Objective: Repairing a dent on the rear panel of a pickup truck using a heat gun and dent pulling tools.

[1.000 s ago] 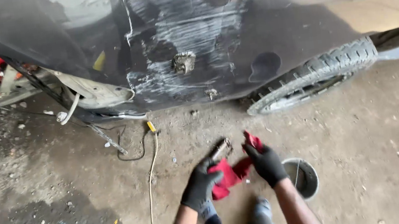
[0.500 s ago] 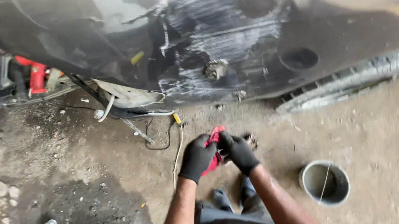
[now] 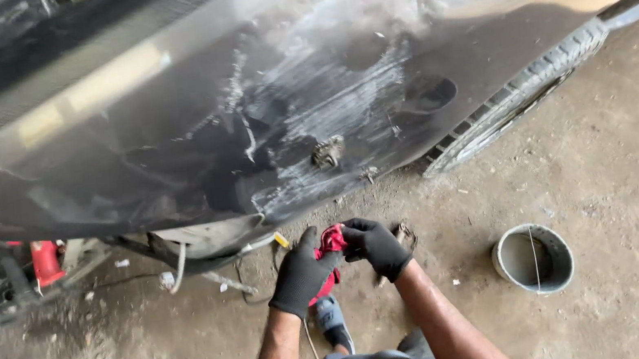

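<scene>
Both my hands wear black gloves and meet low in the head view over a crumpled red cloth (image 3: 331, 244). My left hand (image 3: 300, 272) grips the cloth from below and the left. My right hand (image 3: 375, 246) pinches its upper right end. Just above them is the dark grey car body panel (image 3: 169, 158), with a sanded, scratched patch (image 3: 325, 96) and a small dented spot of bare metal (image 3: 327, 153). My shoe (image 3: 331, 318) shows below the hands.
A grey bucket (image 3: 534, 258) stands on the dirty concrete floor to the right. The car's tyre (image 3: 522, 91) lies at the upper right. A red part (image 3: 45, 261) and loose wires (image 3: 182, 263) hang under the car at the left.
The hands came together on the red cloth and stay bunched around it. The view has moved closer to the car panel and shifted, so the bucket sits further right.
</scene>
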